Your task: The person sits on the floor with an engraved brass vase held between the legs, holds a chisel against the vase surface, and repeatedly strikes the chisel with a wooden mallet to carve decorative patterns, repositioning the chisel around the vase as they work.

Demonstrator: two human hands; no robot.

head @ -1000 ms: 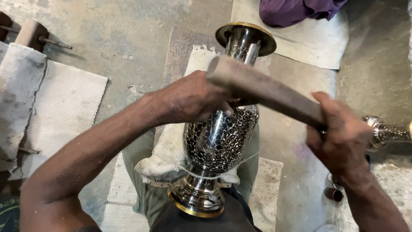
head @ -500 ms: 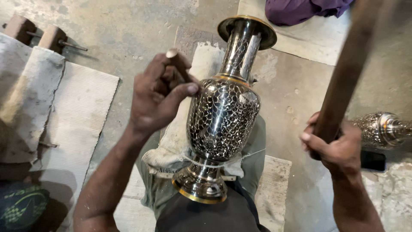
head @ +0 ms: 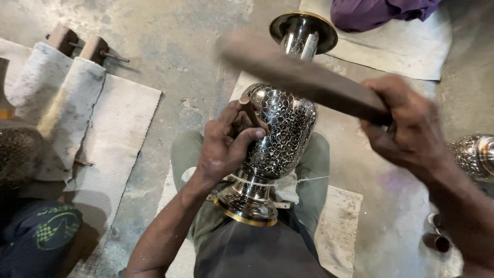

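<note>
Left hand pinches a small chisel against the engraved metal vase lying across the lap, while my right hand grips a wooden mallet above the vase. I'd keep the chisel steady on the vase's shoulder and strike its head squarely, lightly.

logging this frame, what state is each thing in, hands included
engraved black and silver metal vase: lying tilted across the lap, base toward the person
left hand: shut on a small chisel-like tool, tip against the vase
right hand: shut on a wooden mallet handle, motion-blurred
purple cloth: crumpled on a mat
</note>
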